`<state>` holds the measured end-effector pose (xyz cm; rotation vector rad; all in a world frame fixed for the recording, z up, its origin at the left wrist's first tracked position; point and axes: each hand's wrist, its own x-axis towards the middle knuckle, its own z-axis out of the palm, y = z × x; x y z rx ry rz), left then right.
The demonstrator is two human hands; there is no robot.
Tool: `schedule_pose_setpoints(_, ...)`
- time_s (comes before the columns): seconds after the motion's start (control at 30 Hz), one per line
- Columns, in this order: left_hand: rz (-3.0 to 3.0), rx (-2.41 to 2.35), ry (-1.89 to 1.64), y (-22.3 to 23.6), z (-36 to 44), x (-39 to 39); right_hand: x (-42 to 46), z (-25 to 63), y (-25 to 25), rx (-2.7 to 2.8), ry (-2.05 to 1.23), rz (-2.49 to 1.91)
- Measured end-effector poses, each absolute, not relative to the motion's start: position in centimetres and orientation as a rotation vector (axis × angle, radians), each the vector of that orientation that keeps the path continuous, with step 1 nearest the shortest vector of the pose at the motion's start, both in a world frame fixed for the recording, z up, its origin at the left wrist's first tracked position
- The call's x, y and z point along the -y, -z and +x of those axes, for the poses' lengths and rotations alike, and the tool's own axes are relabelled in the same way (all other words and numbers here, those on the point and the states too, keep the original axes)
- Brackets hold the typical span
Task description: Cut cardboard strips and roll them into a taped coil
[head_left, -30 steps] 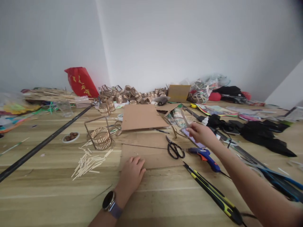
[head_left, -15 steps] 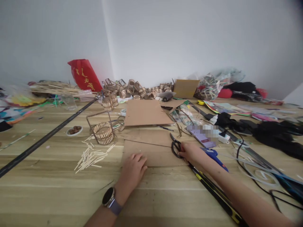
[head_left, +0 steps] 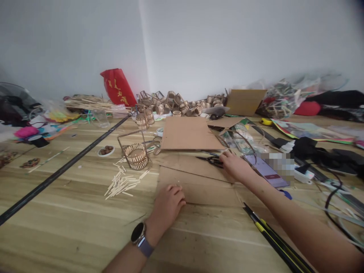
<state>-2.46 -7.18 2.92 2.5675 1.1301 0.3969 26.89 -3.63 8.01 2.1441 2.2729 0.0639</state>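
On a wood-grained table (head_left: 85, 235), a pair of black scissors (head_left: 212, 160) lies over the far part of a flat cardboard piece (head_left: 196, 191), just in front of a smooth brown cardboard sheet (head_left: 187, 132). Its long axis runs roughly side to side, with the slim dark blades pointing left and the looped handles at the right. The right hand (head_left: 234, 165) has its bent fingers closed over those handles. The left hand (head_left: 170, 201), loosely open with fingers slightly curled, rests on the near left part of the cardboard piece, holding nothing; a dark, straight line slants across the board beyond it.

To the left stands a round slatted basket (head_left: 136, 156) with a tall angular handle, beside a loose pile of thin pale sticks (head_left: 122, 184) and a white bowl (head_left: 106, 151) of brown, rounded pieces. A black-and-yellow cutter (head_left: 274, 240) lies at the lower right.

Half a second earlier, the scissors' blades pointed away from the person; now they have swung left and the right hand has moved farther across the board.
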Motion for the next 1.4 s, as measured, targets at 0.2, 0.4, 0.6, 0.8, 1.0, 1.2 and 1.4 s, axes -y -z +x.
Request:
schedule_pose_setpoints(0.2, 2.581, -1.166, -0.431, -2.8, -2.5, 7.1, 4.8, 23.8, -5.2, -2.524, -0.022, 1.901)
schedule_pose_setpoints(0.4, 2.571, -1.268, -0.424, -2.5, -2.7, 7.1, 5.5, 24.0, -3.8, -2.647, 0.009, 1.854)
schedule_pose_setpoints(0.6, 2.639, -1.361, -0.419, -2.4, -2.9, 6.9, 7.1, 23.9, -3.2, -2.660, 0.012, 1.853)
schedule_pose_setpoints(0.8, 2.669, -1.387, -0.721, -2.1, -3.5, 6.2, 9.1, 23.1, -3.3, -2.600, -0.006, 1.886)
schedule_pose_setpoints(1.0, 2.683, -1.404, -0.551, -1.7, -3.7, 5.7, 10.3, 22.3, -3.4, -2.560, -0.049, 1.960)
schedule_pose_setpoints(1.2, 2.664, -1.450, -0.508, -1.7, -3.6, 5.5, 10.8, 21.9, -2.9, -2.548, -0.103, 2.036)
schedule_pose_setpoints(1.4, 2.656, -1.461, -0.468, -1.9, -3.4, 5.9, 11.4, 21.4, -2.4, -2.529, -0.180, 2.068)
